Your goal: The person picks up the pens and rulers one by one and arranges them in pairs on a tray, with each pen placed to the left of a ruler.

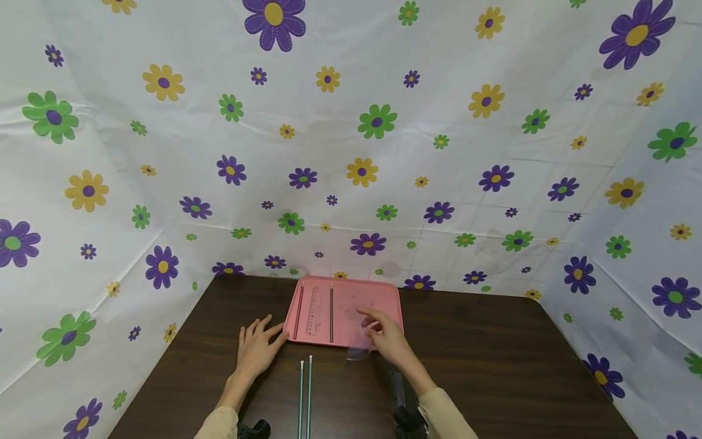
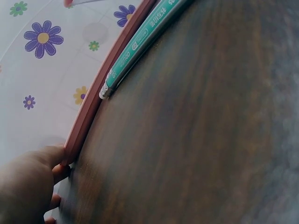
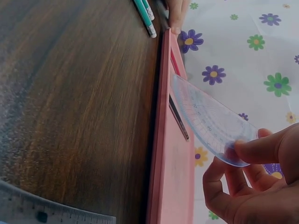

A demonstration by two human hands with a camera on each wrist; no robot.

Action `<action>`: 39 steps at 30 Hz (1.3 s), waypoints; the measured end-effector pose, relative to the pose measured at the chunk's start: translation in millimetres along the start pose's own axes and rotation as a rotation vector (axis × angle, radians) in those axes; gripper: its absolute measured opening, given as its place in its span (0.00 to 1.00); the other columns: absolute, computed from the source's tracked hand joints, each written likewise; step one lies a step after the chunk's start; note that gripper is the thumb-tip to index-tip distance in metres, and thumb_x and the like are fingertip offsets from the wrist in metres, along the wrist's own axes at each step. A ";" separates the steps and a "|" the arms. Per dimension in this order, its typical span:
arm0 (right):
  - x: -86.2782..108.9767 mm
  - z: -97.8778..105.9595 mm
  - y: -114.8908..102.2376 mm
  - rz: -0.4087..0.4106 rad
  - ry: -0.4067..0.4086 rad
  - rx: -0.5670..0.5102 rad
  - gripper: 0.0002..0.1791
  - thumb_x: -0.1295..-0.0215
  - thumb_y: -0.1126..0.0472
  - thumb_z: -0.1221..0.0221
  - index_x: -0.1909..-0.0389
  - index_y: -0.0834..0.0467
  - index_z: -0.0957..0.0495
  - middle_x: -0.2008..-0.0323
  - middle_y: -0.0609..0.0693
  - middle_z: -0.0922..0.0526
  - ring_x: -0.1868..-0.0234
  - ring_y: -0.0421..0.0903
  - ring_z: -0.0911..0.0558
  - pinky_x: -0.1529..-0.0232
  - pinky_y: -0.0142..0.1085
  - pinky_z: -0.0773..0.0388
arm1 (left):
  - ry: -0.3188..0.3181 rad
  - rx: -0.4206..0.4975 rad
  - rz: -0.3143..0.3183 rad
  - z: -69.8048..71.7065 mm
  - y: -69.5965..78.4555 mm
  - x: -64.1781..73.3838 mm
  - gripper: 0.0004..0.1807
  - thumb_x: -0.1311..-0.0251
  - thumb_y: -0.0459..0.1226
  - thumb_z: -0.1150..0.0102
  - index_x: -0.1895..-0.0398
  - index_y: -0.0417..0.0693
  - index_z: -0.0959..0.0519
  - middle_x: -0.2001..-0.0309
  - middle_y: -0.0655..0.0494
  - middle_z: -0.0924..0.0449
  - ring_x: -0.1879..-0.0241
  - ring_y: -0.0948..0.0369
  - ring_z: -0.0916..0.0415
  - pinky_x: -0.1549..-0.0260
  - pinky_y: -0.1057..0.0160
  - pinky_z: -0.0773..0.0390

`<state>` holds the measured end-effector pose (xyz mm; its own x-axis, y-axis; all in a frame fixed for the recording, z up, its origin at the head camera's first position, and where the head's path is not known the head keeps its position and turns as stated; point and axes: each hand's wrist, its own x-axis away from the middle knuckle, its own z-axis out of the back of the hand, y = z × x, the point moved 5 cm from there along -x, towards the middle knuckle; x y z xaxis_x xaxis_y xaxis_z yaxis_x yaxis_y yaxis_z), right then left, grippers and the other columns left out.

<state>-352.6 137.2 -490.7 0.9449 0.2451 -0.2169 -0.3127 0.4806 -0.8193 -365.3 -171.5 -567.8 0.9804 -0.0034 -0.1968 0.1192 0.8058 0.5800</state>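
Observation:
My right hand [image 1: 392,341] pinches a clear semicircular protractor [image 3: 212,123] between thumb and fingers, tilted above the front right part of a pink tray [image 1: 384,299]. My left hand [image 1: 256,349] spreads its fingers on the table, touching the tray's front left corner. Inside the tray lie a dark red pencil [image 1: 299,311], a clear ruler [image 1: 313,312] and a dark pencil [image 1: 331,314], roughly parallel. In the left wrist view, the left thumb meets the tray's corner, while the rest of that hand is partly cut off.
Two green pencils with white eraser ends, one left [image 1: 300,390] and one right [image 1: 309,387], lie before the tray on the dark wooden table [image 1: 482,353]. A grey ruler [image 3: 60,212] lies near my right wrist. Flowered cloth [image 1: 329,140] hangs behind and beside the table.

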 end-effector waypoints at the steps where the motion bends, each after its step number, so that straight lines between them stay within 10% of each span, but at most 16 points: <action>1: -1.4 -0.1 0.1 0.000 0.006 0.004 0.27 0.34 0.75 0.47 0.36 0.55 0.24 0.57 0.57 0.20 0.61 0.47 0.21 0.72 0.30 0.24 | 0.002 -0.001 -0.001 0.3 0.3 0.2 0.28 0.31 0.56 0.49 0.36 0.52 0.22 0.26 0.39 0.39 0.25 0.38 0.52 0.28 0.32 0.68; 39: -40.2 -23.0 17.4 0.054 0.164 0.129 0.25 0.39 0.79 0.46 0.41 0.62 0.21 0.56 0.59 0.16 0.56 0.53 0.17 0.59 0.39 0.19 | 0.068 -0.009 -0.035 2.0 2.3 1.7 0.26 0.32 0.55 0.45 0.40 0.51 0.19 0.29 0.39 0.34 0.27 0.36 0.47 0.29 0.31 0.62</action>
<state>-393.8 116.3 -508.5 0.9262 0.1384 -0.3507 -0.3632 0.5770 -0.7316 -363.1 -170.9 -565.2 0.9627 0.0080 -0.2704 0.1518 0.8114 0.5645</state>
